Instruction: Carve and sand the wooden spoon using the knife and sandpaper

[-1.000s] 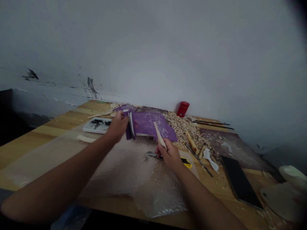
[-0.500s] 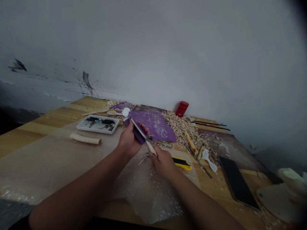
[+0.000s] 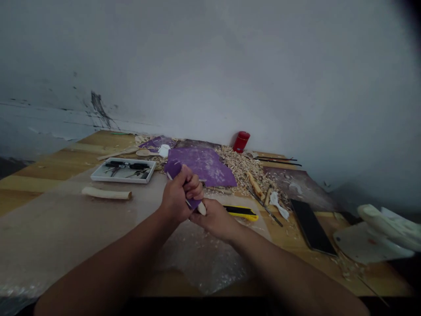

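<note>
In the head view, my left hand [image 3: 180, 193] is closed in a fist around a folded piece of purple sandpaper [image 3: 173, 167], which pokes out above the thumb and below the fingers. Inside the fold runs a slim piece with a pale wooden handle [image 3: 201, 209]; the wrapped part is hidden. My right hand [image 3: 213, 217] grips that handle, close against the left hand. Behind both lies a larger purple sandpaper sheet [image 3: 200, 164], dusted white. A yellow and black utility knife [image 3: 241, 212] rests just beyond the right hand.
Wood shavings [image 3: 238, 166] are heaped at the back near a red canister [image 3: 241, 141]. To the left are a white tray of tools [image 3: 123, 176] and a pale stick [image 3: 107, 193]. A black phone-like slab [image 3: 311, 227] and a white device [image 3: 368, 241] sit right. Plastic sheeting [image 3: 66, 232] covers the front.
My left hand has closed from a loose hold into a fist, wrapping the sandpaper round the slim piece. The right hand has come closer to it. The view has shifted slightly right.
</note>
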`<state>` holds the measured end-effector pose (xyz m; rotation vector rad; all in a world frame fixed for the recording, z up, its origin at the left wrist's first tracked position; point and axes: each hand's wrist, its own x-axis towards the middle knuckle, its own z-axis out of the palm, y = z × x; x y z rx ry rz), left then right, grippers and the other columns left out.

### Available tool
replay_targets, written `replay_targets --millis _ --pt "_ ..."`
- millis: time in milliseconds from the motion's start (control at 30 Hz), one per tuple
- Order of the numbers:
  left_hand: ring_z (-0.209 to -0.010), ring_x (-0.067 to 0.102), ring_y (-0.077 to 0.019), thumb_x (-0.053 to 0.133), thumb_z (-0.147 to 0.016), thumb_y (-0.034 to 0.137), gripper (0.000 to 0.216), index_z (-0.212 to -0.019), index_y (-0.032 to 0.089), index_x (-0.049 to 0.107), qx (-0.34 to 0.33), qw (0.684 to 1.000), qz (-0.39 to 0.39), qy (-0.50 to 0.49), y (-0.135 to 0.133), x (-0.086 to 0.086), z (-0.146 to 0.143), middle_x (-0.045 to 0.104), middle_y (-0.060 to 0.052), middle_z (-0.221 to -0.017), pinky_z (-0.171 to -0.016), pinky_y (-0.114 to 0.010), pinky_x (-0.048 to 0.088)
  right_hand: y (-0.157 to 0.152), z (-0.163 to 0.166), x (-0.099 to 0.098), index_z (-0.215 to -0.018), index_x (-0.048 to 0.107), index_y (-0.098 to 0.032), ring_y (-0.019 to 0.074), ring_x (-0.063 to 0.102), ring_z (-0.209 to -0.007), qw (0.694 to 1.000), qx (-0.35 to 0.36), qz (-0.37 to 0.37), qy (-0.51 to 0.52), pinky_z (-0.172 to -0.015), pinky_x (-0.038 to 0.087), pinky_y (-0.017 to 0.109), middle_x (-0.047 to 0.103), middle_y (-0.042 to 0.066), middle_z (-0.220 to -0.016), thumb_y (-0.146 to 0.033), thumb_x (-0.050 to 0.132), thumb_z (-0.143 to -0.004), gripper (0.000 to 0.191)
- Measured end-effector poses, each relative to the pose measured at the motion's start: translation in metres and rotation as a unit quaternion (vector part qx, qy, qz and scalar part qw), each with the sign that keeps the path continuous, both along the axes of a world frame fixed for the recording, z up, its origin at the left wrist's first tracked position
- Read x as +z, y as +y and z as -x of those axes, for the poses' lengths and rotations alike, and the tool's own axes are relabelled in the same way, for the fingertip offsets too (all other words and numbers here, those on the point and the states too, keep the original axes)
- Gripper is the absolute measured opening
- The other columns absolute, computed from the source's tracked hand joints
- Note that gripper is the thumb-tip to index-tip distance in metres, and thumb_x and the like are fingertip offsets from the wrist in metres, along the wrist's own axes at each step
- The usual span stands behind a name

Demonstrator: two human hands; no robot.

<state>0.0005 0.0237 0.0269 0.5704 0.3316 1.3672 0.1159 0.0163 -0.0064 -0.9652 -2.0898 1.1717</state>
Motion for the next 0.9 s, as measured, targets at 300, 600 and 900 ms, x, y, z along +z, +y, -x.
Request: replay_targets --millis 300,600,900 --pt "-0.031 0.019 -0.0029 0.038 -0.081 0.043 0.034 -0.058 0.018 0.034 -0.091 0.995 -0.010 -0.050 -0.005 0.011 0.015 0.018 0.008 -0.045 -0.034 -0.016 0.021 -0.034 -0.004 0.001 -0.071 0.035 -0.023 0.0045 0.013 -0.034 0.876 0.104 0.430 0.191 -0.032 0.017 0.016 0.022 -0.012 -0.043 -0.033 0.053 -0.070 0.021" --pt "-0.030 0.022 -0.0036 0.036 -0.083 0.037 0.034 -0.056 0.017 0.033 0.001 0.999 -0.033 -0.039 -0.013 0.014 0.004 0.018 0.008 -0.042 -0.033 -0.016 0.021 -0.029 0.005 0.013 -0.078 0.048 -0.017 0.0157 0.052 -0.062 0.934 -0.173 -0.173 -0.261 -0.057 0.035 0.027 0.056 0.004 -0.070 -0.029 0.043 -0.076 0.013" --pt "-0.031 0.023 -0.0038 0.039 -0.082 0.035 0.031 -0.057 0.018 0.034 0.020 0.998 -0.028 -0.052 -0.011 0.019 0.013 0.020 0.008 -0.042 -0.033 -0.017 0.023 -0.029 -0.009 0.018 -0.080 0.050 -0.017 0.0094 0.048 -0.052 0.985 -0.007 0.018 -0.170 -0.050 0.035 0.021 0.053 -0.002 -0.060 -0.037 0.043 -0.079 0.021"
